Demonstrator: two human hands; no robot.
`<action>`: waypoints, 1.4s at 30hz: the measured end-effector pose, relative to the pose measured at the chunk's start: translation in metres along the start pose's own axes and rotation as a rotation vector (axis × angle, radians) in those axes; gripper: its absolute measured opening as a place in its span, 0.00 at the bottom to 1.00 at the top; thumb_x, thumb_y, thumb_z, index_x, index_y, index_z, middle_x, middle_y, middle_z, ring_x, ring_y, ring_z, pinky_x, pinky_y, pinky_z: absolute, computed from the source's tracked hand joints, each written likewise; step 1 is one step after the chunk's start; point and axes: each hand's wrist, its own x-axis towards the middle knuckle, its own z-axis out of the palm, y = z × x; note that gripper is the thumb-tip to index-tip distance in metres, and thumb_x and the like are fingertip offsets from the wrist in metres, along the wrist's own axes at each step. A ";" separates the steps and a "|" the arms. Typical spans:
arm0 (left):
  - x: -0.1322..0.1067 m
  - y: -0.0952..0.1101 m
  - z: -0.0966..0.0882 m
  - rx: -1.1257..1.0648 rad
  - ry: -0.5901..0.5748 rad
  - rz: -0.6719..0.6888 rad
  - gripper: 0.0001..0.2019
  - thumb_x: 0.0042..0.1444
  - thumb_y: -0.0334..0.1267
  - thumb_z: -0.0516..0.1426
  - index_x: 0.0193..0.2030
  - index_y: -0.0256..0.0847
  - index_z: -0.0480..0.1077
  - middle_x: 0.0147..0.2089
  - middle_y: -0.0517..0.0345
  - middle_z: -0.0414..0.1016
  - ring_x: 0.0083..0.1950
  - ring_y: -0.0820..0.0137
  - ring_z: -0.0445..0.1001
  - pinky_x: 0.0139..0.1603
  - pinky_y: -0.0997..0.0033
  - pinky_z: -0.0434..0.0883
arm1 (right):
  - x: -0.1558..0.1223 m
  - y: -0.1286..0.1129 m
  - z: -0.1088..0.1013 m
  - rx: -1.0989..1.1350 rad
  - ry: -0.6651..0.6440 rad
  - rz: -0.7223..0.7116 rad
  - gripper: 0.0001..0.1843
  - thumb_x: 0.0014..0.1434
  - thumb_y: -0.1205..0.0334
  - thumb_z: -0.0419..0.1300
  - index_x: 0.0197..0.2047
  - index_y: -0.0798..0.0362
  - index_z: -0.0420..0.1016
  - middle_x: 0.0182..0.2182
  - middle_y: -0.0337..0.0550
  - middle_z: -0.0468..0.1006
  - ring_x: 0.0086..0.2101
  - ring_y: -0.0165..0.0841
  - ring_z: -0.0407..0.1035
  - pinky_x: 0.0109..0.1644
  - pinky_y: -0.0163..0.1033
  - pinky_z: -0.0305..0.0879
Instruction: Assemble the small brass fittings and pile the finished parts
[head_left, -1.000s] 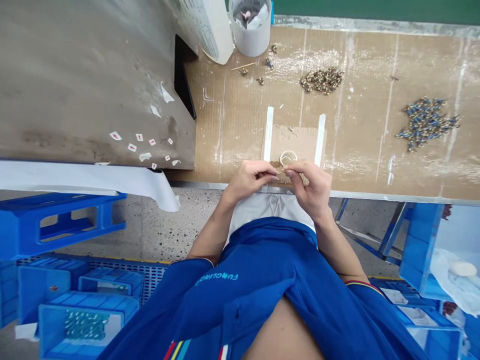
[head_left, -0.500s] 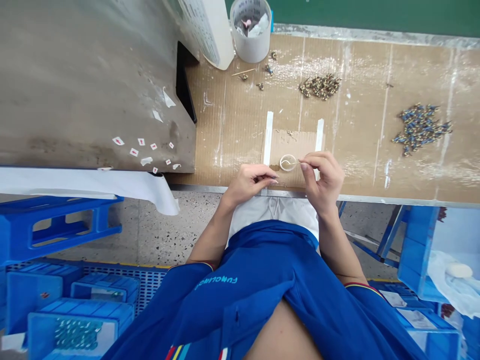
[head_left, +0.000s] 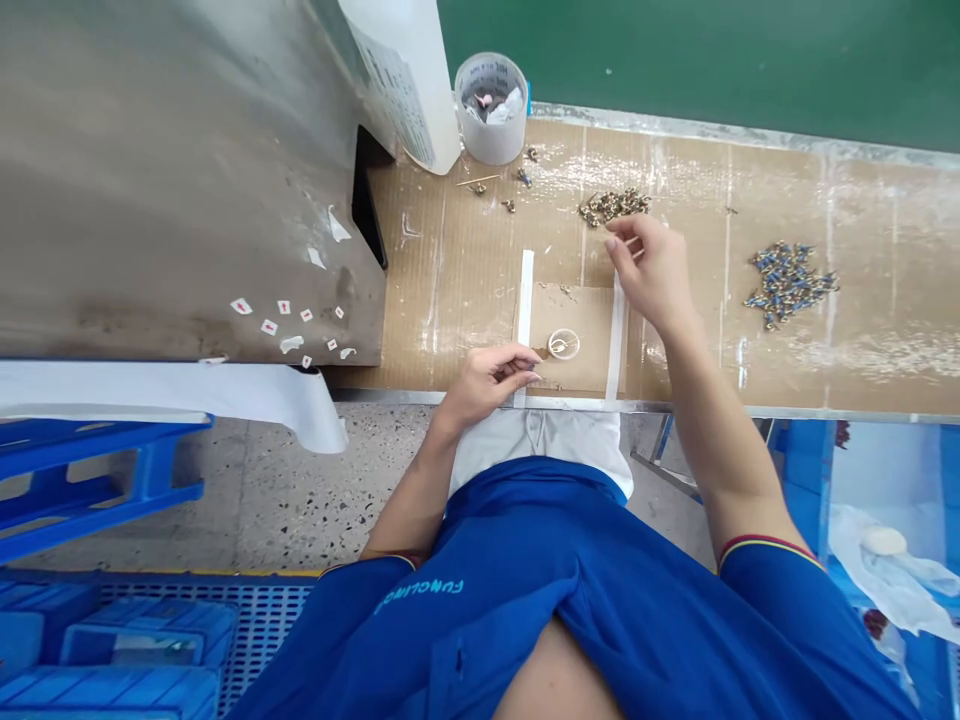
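Note:
My left hand rests at the table's front edge, thumb and fingertips pinched around something too small to make out. Just right of those fingertips a small round clear dish with white stuff inside sits on a cardboard pad. My right hand is stretched over the table, its thumb and forefinger drawn close together beside a pile of small brass-coloured metal parts. What those fingers hold, possibly the thin stick, is not clear.
A pile of blue and brass small parts lies to the right. At the back stand a cup with scraps and a white bottle. One wooden stick lies near loose parts. A metal cabinet borders the left.
My right hand has left the dish, where it held a thin stick, and moved away to the far pile of metal parts. My left hand keeps its pinch near the dish.

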 end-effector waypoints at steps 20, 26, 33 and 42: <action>-0.003 0.002 0.002 0.139 -0.066 0.114 0.10 0.63 0.40 0.62 0.34 0.36 0.76 0.31 0.54 0.78 0.31 0.73 0.74 0.32 0.75 0.70 | -0.094 -0.059 -0.016 0.272 0.210 0.234 0.13 0.59 0.50 0.69 0.40 0.49 0.80 0.32 0.40 0.82 0.31 0.32 0.77 0.36 0.40 0.76; -0.002 -0.002 0.006 0.191 -0.085 0.139 0.12 0.64 0.43 0.62 0.35 0.37 0.78 0.31 0.54 0.79 0.31 0.71 0.75 0.35 0.72 0.70 | -0.150 -0.094 0.009 0.535 0.127 0.469 0.16 0.53 0.46 0.73 0.35 0.50 0.80 0.26 0.39 0.82 0.25 0.32 0.77 0.30 0.39 0.78; -0.003 -0.001 0.009 0.204 -0.074 0.145 0.16 0.65 0.47 0.60 0.32 0.37 0.78 0.30 0.54 0.79 0.31 0.71 0.75 0.34 0.72 0.69 | -0.153 -0.102 0.037 0.593 0.103 0.457 0.19 0.53 0.42 0.71 0.33 0.50 0.79 0.29 0.41 0.84 0.28 0.33 0.79 0.31 0.37 0.78; -0.001 0.001 0.009 0.233 -0.098 0.107 0.20 0.66 0.50 0.58 0.29 0.37 0.76 0.26 0.55 0.76 0.28 0.73 0.71 0.32 0.72 0.66 | -0.157 -0.101 0.038 0.563 0.072 0.446 0.17 0.57 0.44 0.69 0.36 0.50 0.79 0.29 0.41 0.83 0.29 0.33 0.79 0.32 0.37 0.78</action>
